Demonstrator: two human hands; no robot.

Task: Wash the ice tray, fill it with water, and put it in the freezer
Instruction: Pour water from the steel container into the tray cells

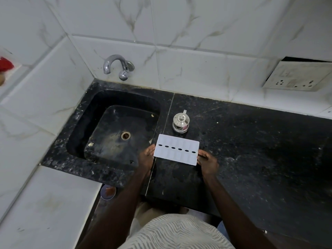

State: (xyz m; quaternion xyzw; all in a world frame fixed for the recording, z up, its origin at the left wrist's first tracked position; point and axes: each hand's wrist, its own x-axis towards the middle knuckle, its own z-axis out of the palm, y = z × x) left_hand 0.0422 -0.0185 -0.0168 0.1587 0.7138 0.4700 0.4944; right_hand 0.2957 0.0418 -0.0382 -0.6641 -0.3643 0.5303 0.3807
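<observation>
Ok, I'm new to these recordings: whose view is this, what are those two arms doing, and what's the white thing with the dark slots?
The single picture comes from a camera worn on a person's head, looking down at a black stone counter. The arms are the person's own. The left hand and right hand touch the short ends of a white ice tray lying on the counter, beside the empty sink. The dry tap sticks out of the tiled wall. Behind the tray stands a small lidded steel pot.
</observation>
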